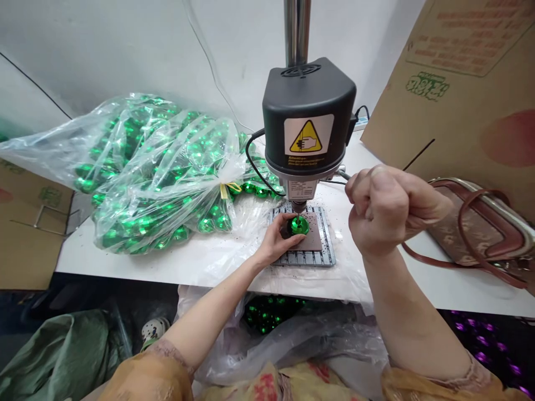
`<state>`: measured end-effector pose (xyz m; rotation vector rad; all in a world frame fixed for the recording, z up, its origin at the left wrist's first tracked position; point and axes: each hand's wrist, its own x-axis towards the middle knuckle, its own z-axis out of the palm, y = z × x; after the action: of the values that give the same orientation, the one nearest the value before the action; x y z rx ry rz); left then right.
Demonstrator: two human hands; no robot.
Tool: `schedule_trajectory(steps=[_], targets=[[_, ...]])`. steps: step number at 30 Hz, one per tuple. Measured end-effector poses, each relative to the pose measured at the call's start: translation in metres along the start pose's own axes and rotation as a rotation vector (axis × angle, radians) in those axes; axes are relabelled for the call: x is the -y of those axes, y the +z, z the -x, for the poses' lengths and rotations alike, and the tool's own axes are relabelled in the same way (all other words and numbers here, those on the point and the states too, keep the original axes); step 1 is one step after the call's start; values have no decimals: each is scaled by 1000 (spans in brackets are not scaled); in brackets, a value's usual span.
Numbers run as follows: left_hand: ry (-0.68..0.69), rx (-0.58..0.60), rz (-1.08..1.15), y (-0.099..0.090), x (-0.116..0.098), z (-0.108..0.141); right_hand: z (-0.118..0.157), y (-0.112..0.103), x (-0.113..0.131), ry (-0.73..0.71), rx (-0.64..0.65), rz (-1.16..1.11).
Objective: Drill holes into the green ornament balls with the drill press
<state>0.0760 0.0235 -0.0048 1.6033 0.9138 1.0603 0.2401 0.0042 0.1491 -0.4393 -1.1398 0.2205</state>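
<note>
A shiny green faceted ball (300,226) sits under the bit of a small black drill press (309,94). My left hand (276,239) pinches the ball from its left side, thumb in front and fingers behind. Beneath it lies a flat brownish pad on the slotted metal base (328,253), with dark specks scattered around. My right hand (384,209) is raised to the right of the press, its fingers wrapped round the feed lever (344,175). A thin dark rod (419,155) sticks out beyond that fist. The bit reaches down to the ball's top.
A tied clear plastic bag (159,172) of green balls lies left on the white table (137,264). Right stand a cardboard box (463,111) and a brown handbag (480,228). More green balls (271,312) fill an open bag below the table edge; purple balls (480,340) lie lower right.
</note>
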Motion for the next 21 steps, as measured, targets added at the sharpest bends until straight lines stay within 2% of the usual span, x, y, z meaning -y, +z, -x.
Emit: schedule_trajectory(steps=[6, 12, 18, 21], targets=[[25, -1, 21, 2, -2, 0, 5, -5, -4, 78, 36, 49], [13, -6, 13, 2, -3, 1, 10, -3, -8, -129, -22, 4], [5, -11, 9, 2, -3, 1, 13, -5, -10, -132, 2, -1], [5, -12, 6, 2, -1, 0, 13, -6, -16, -199, 0, -18]])
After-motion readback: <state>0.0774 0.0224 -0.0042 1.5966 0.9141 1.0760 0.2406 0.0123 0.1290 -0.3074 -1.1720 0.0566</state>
